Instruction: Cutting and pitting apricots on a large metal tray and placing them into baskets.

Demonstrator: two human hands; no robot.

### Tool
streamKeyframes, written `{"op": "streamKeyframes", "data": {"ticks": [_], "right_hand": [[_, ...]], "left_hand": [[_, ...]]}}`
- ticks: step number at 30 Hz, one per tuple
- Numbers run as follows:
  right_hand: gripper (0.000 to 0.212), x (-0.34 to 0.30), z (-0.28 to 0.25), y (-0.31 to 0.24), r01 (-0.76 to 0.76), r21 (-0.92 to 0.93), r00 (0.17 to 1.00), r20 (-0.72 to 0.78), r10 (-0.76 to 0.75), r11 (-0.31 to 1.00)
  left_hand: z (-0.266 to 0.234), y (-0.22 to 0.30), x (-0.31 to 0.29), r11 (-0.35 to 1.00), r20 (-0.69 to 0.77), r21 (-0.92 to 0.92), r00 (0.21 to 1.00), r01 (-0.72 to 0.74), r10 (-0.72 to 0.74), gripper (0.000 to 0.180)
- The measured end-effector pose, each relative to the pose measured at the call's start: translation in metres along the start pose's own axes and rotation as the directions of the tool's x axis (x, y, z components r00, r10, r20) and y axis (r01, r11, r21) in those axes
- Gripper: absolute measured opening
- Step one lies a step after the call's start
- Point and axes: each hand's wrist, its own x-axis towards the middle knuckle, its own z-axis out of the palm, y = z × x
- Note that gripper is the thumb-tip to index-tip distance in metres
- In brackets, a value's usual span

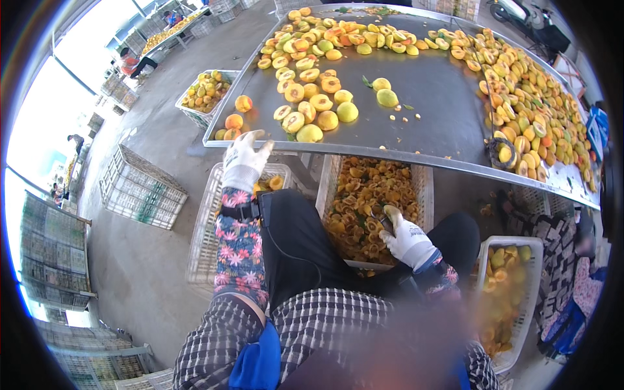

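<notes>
My left hand (247,159), in a white glove, is raised at the near left corner of the metal table. Its fingers are apart, and nothing shows between them. Close by on the table lie a few whole orange-yellow peaches (234,121), with several peach halves (312,104) to their right. My right hand (409,244), gloved too, is closed around a small tool with a dark handle (386,224); its working end is hard to make out. That hand hovers over a white crate (426,195) under the table, full of brownish-orange peach scraps (370,188).
The metal table (416,97) has a raised rim; a heap of peaches (526,110) covers its right side. Crates of fruit stand by my left leg (205,227), at my right (536,273) and beyond the table's left edge (224,77). A coworker (578,240) sits at the right.
</notes>
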Motion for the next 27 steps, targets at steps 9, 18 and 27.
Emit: {"op": "streamKeyframes", "data": {"ticks": [9, 18, 27], "right_hand": [[0.045, 0.008, 0.005, -0.001, -0.042, -0.041, 0.999, 0.023, 0.043, 0.998], [0.042, 0.007, 0.011, 0.005, 0.022, 0.034, 0.998, -0.054, -0.02, 0.999], [0.058, 0.007, -0.001, -0.01, 0.276, 0.19, 0.939, -0.264, -0.222, 0.942]], "left_hand": [[0.096, 0.086, 0.074, 0.903, 0.316, 0.015, 0.859, -0.429, 0.403, 0.045], [0.126, 0.069, 0.087, 0.896, 0.153, -0.367, 0.934, -0.249, 0.322, 0.042], [0.053, 0.129, -0.018, -0.418, 0.55, -0.624, 0.751, 0.661, 0.366, 0.04]]}}
